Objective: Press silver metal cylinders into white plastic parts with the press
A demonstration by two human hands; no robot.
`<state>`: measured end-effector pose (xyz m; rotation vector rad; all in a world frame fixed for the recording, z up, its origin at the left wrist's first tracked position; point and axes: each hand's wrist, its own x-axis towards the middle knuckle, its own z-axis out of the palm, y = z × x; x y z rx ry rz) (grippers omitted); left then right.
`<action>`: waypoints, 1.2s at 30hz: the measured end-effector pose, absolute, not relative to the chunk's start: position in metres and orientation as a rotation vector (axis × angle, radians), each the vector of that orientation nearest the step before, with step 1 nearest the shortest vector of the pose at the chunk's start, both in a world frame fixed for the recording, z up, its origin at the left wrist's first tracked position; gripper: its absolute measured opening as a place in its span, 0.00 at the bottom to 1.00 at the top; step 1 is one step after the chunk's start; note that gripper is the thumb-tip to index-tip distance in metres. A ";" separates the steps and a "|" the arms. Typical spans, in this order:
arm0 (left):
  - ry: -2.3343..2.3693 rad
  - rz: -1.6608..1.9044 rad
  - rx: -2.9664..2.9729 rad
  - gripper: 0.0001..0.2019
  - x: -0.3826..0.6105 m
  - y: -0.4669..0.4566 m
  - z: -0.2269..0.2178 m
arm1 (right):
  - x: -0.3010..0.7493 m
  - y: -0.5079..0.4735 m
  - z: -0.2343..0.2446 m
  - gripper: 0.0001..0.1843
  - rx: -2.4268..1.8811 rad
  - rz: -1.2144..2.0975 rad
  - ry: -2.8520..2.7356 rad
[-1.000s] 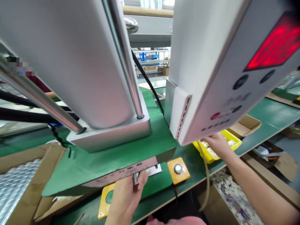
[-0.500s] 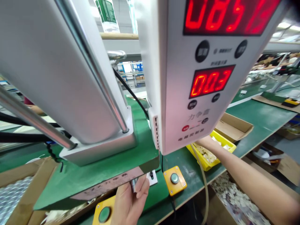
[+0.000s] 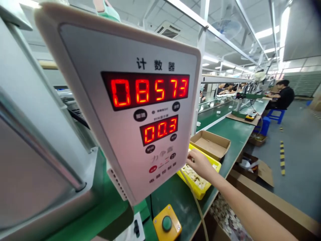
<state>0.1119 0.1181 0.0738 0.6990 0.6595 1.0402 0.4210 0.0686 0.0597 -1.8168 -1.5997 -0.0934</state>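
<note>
Pieces [image 3: 196,176] (pale) in yellow bin [image 3: 201,194]

Tray [image 3: 200,193] glossy plastic; carton [image 3: 210,144] matt cardboard; rod [image 3: 62,164] apparently metal.

The tray [image 3: 201,194] is yellow, its pieces [image 3: 196,176] apparently cream, the worktop [image 3: 170,189] green.

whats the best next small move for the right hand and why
Probably pinch one pale part with the right grip: it is at the yellow tray, its fingertips bent toward the loose parts inside. Whether it already has one is too unclear to tell, so I'd check that first.
</note>
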 end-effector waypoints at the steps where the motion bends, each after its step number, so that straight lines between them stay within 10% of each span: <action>1: 0.666 1.043 0.696 0.09 0.114 0.116 0.076 | 0.408 0.063 0.062 0.10 -1.771 -0.082 -1.637; 22: 0.950 1.335 0.645 0.19 0.034 0.002 0.007 | 0.245 0.058 0.083 0.10 -0.964 -0.876 -2.724; 36: 1.442 1.216 1.041 0.16 0.020 0.003 -0.007 | 0.261 0.064 0.043 0.18 -1.064 -0.240 -2.633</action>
